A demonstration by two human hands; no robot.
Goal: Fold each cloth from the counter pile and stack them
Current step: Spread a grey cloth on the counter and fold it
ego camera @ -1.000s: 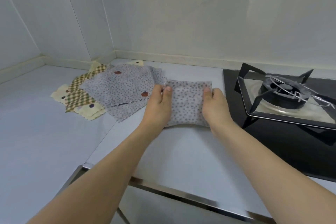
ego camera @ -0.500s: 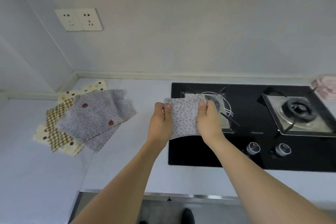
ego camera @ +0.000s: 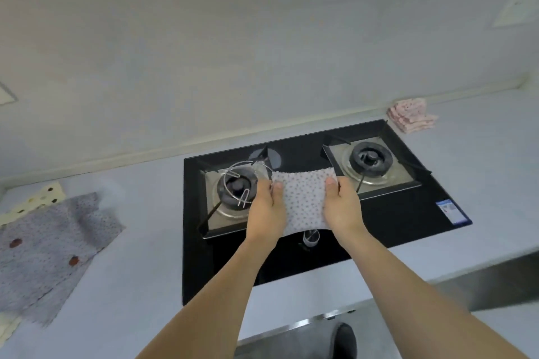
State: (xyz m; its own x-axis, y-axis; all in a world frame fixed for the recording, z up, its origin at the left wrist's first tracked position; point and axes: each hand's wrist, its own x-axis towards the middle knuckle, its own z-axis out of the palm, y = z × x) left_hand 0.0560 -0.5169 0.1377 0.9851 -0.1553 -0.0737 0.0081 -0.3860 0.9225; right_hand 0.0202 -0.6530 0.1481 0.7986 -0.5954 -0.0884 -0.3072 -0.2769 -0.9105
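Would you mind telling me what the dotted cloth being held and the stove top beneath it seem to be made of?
The dotted cloth looks like thin, soft matte fabric: it sags between the left hand and right hand. The stove top looks like glossy black glass, or possibly enamel: it is smooth and faintly reflective.

Fingers of both hands hidden behind the cloth (ego camera: 303,198) (only thumbs show). Pile (ego camera: 49,245) far left of the left hand (ego camera: 267,210) cut by frame edge, blurred. Sticker (ego camera: 447,211) right of the right hand (ego camera: 342,208): text unreadable.
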